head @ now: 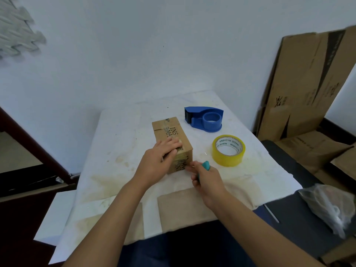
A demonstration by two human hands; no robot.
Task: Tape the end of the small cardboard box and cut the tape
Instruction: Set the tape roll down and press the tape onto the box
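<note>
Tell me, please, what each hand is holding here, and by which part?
Right hand grips a teal-handled tool by its handle; left hand presses on the cardboard box top.

Box (172, 139) at frame center is plain matt brown cardboard with a shiny strip of clear tape along the top. Tape roll (228, 150) right of it is glossy yellow film on a white printed paper core. The dispenser (205, 118) behind is smooth blue plastic. Table cover (119, 135) looks like matt white cloth, stained. Right edge: more dull cardboard sheets (308, 83).
</note>
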